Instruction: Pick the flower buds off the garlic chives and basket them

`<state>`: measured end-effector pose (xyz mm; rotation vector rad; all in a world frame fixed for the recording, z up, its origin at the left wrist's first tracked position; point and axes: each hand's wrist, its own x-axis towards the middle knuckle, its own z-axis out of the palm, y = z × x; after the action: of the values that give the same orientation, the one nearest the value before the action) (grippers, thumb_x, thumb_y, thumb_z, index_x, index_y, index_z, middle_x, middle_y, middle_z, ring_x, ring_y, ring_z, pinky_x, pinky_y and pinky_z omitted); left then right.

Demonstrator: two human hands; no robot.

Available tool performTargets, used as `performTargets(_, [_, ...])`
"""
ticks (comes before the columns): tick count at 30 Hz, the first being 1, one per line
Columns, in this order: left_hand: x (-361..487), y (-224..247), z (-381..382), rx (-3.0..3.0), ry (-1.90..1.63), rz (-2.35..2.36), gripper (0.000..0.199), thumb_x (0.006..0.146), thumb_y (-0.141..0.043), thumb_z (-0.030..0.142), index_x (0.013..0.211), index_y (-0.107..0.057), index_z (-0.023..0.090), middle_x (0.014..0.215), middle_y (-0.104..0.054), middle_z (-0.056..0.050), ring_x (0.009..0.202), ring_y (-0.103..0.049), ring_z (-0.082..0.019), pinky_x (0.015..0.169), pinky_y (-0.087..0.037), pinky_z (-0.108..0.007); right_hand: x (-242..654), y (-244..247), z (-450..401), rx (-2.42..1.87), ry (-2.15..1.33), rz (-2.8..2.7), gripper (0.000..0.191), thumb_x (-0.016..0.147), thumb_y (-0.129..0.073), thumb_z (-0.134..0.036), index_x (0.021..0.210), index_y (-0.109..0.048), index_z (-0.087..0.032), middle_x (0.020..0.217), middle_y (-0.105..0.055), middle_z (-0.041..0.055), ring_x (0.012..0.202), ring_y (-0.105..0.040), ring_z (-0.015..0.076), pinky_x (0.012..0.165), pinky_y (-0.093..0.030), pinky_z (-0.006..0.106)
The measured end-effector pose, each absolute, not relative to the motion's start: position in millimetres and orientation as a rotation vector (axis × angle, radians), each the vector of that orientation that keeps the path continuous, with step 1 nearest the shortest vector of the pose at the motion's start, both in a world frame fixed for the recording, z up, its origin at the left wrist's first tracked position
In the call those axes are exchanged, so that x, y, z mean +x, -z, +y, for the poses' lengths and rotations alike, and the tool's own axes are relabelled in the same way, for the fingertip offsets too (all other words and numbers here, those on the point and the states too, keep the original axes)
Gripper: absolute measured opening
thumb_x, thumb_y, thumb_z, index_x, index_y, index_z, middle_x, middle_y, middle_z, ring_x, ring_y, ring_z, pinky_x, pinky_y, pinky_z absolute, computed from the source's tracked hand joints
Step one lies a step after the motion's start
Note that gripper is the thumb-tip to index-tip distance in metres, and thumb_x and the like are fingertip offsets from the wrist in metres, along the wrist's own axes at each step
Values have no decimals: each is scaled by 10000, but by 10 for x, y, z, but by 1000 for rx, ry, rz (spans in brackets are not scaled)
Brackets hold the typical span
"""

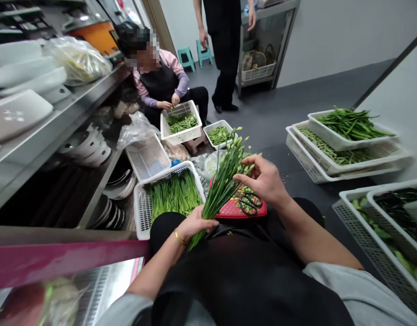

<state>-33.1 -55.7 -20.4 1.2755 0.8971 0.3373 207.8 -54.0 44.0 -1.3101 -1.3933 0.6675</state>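
Note:
My left hand (198, 222) is wrapped round the lower stems of a bunch of flowering chives (222, 185), which leans up and to the right with its pale buds at the top. Close by the buds, my right hand (264, 179) has thumb and forefinger apart, beside the bunch. Below it, black-handled scissors (249, 203) lie on a red tray (225, 209) strewn with green trimmings. Cut green stems (174, 194) fill a white basket (139, 208) left of the bunch.
Across from me a seated person (164, 81) handles beans over a white basket (181, 138); another person (225, 50) stands behind. Stacked baskets of green beans (351, 122) and baskets of leafy greens (381, 231) stand on the right. A steel shelf with dishes (21, 113) borders the left.

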Motion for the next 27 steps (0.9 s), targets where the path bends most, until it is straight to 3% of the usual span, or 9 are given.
performTargets(6, [-323, 218, -648, 1297, -407, 993, 408, 590, -801, 335, 773, -476, 168, 530, -501, 79, 437, -438, -67, 439, -348, -195, 2169, -449, -448, -1280, -789, -1411, 372, 698, -745, -514, 740, -588, -179, 604, -561, -27, 473, -443, 76, 447, -335, 224])
performTargets(11, [-383, 259, -617, 1312, -339, 936, 421, 585, -819, 375, 753, -506, 149, 516, -534, 56, 454, -464, -79, 464, -364, -204, 2169, -454, -485, -1230, -924, -1292, 411, 668, -759, -536, 688, -548, -184, 534, -537, -44, 392, -457, 78, 392, -331, 219])
performTargets(18, [-443, 343, -557, 1233, -314, 871, 445, 553, -852, 425, 680, -550, 124, 488, -541, 31, 444, -481, -84, 476, -376, -212, 2229, -412, -502, -1296, -656, -1517, 406, 786, -664, -563, 672, -552, -190, 455, -509, -47, 398, -461, 91, 455, -354, 238])
performTargets(27, [-457, 400, -547, 1196, -260, 802, 445, 530, -859, 417, 662, -547, 129, 513, -565, 24, 446, -499, -90, 470, -403, -217, 2371, -533, -410, -1316, -184, -1727, 382, 875, -585, -518, 674, -562, -193, 529, -521, -30, 450, -394, 80, 496, -332, 242])
